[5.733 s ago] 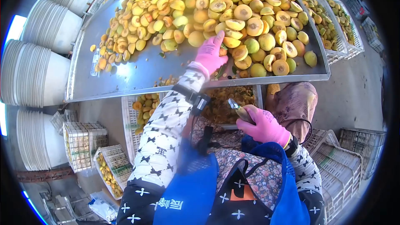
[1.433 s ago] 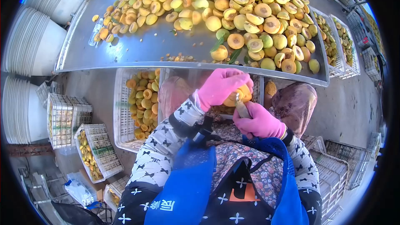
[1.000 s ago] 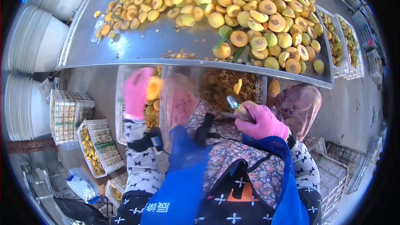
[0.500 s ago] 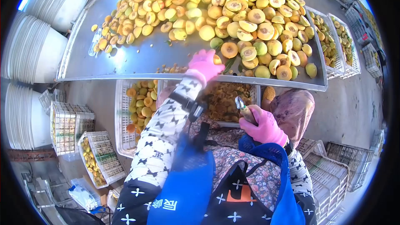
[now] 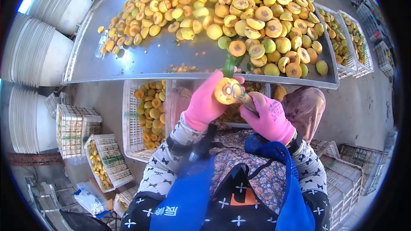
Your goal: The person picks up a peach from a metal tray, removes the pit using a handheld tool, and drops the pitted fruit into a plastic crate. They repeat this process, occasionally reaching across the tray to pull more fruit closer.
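Note:
My left hand [image 5: 206,101], in a pink glove, holds a halved yellow fruit [image 5: 224,92] with its cut face up, just in front of the table's near edge. A green leaf [image 5: 229,66] sticks up beside the fruit. My right hand [image 5: 270,119], also gloved in pink, is closed around the handle of a small metal-tipped tool [image 5: 248,101]. The tool's tip is at the cut face of the fruit. Beyond my hands, many halved fruits [image 5: 239,17] lie heaped on the metal table [image 5: 141,62].
Below the table edge stands a white crate [image 5: 130,122] of fruit halves. More crates [image 5: 105,162] are at the left, others [image 5: 342,179] at the lower right, and filled ones [image 5: 352,62] at the upper right. Stacked white tubs [image 5: 32,51] line the left side.
My left hand has come back from the table towards me with the fruit half. My right hand's tool now meets the fruit. The view has shifted slightly.

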{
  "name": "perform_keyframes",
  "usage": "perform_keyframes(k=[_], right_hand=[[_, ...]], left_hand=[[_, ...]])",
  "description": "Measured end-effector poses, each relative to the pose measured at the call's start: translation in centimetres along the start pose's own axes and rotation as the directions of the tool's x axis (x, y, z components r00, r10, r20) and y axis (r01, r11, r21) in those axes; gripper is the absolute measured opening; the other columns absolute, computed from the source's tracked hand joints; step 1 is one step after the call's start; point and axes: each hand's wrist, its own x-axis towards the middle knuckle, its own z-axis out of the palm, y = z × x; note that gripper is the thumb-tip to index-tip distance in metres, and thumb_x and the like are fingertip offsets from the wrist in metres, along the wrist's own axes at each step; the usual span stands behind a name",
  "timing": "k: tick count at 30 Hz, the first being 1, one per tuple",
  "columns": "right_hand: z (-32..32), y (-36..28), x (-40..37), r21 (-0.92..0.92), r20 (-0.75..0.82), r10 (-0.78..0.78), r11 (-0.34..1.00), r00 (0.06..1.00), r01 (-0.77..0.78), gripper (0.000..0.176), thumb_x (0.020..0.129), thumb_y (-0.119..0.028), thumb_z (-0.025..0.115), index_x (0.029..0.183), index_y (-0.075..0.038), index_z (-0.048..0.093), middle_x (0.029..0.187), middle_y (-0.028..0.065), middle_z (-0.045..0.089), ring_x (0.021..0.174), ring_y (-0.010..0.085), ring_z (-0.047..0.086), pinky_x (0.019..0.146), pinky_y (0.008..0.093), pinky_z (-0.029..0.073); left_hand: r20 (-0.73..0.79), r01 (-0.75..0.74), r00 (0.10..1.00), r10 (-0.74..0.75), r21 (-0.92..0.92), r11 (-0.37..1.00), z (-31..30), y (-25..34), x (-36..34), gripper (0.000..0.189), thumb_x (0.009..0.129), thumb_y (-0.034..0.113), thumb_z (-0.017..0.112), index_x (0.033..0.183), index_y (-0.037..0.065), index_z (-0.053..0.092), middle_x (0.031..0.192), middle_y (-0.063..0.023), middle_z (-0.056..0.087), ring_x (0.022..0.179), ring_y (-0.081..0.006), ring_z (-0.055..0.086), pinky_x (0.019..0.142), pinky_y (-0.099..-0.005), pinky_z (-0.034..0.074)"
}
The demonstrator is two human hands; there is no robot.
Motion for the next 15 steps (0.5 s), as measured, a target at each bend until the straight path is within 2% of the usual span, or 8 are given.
perform_keyframes(k=[2,5,7,9,12,14,15], right_hand=[[-0.1,-0.2,0.2,-0.070,0.040,-0.002,0.998,0.999,0.005,0.033,0.083,-0.021,0.072,0.106,-0.005,0.054,0.085,0.0145,0.065,0.076,0.0342,0.066,0.063,0.0431,0.051],[-0.4,-0.3,0.1,-0.176,0.094,0.009,0.984,0.996,0.008,0.030,0.085,-0.025,0.070,0.100,-0.006,0.053,0.081,0.0134,0.064,0.073,0.0334,0.065,0.061,0.0430,0.049],[-0.7,-0.5,0.3,-0.235,0.138,0.015,0.972,0.990,0.018,0.029,0.086,-0.028,0.069,0.096,-0.007,0.052,0.080,0.0125,0.063,0.071,0.0330,0.065,0.060,0.0427,0.049],[-0.9,-0.5,0.3,-0.299,0.173,0.015,0.953,0.985,0.038,0.027,0.087,-0.026,0.068,0.094,-0.007,0.051,0.078,0.0128,0.063,0.070,0.0332,0.065,0.060,0.0435,0.049],[-0.7,-0.6,0.0,-0.300,0.225,0.075,0.954,0.971,-0.004,0.023,0.089,-0.023,0.065,0.093,-0.006,0.051,0.075,0.0143,0.063,0.067,0.0344,0.065,0.059,0.0456,0.049],[-0.3,-0.4,-0.3,-0.218,0.272,0.096,0.975,0.957,-0.036,0.021,0.089,-0.021,0.064,0.093,-0.005,0.051,0.074,0.0159,0.063,0.067,0.0363,0.064,0.058,0.0473,0.049],[-0.2,-0.2,-0.6,-0.150,0.298,0.091,0.988,0.950,-0.047,0.021,0.088,-0.019,0.064,0.094,-0.004,0.051,0.074,0.0169,0.063,0.067,0.0375,0.064,0.058,0.0482,0.049]], left_hand=[[0.020,0.087,0.996,-0.084,-0.273,0.958,-0.2,-0.5,0.0,0.051,0.104,0.035,0.043,0.140,-0.001,0.044,0.125,-0.0198,0.060,0.111,-0.0318,0.061,0.099,-0.0446,0.048],[0.007,-0.029,1.000,0.029,0.031,0.999,0.2,-0.7,-0.2,0.047,0.103,0.032,0.047,0.137,-0.001,0.048,0.121,-0.0171,0.062,0.106,-0.0270,0.064,0.095,-0.0397,0.050],[-0.037,-0.061,0.997,0.073,0.265,0.962,-0.5,-1.5,-0.1,0.043,0.102,0.028,0.050,0.135,0.000,0.050,0.118,-0.0157,0.063,0.104,-0.0245,0.064,0.092,-0.0369,0.051],[-0.051,-0.057,0.996,0.077,0.325,0.944,-0.5,-2.0,-0.1,0.040,0.101,0.024,0.052,0.133,0.000,0.051,0.114,-0.0145,0.065,0.102,-0.0227,0.065,0.090,-0.0349,0.052],[-0.050,0.015,0.999,-0.008,0.135,0.991,0.5,-1.6,-0.4,0.039,0.099,0.021,0.054,0.132,0.000,0.052,0.109,-0.0132,0.067,0.102,-0.0211,0.064,0.089,-0.0331,0.052],[-0.065,0.101,0.992,-0.104,-0.037,0.994,1.2,-0.9,-0.7,0.039,0.099,0.020,0.055,0.132,0.000,0.053,0.107,-0.0125,0.068,0.102,-0.0201,0.064,0.088,-0.0321,0.052],[-0.067,0.121,0.990,-0.120,0.016,0.992,1.3,-0.7,-0.9,0.039,0.099,0.021,0.055,0.132,-0.001,0.053,0.106,-0.0124,0.068,0.101,-0.0198,0.065,0.087,-0.0317,0.052]])
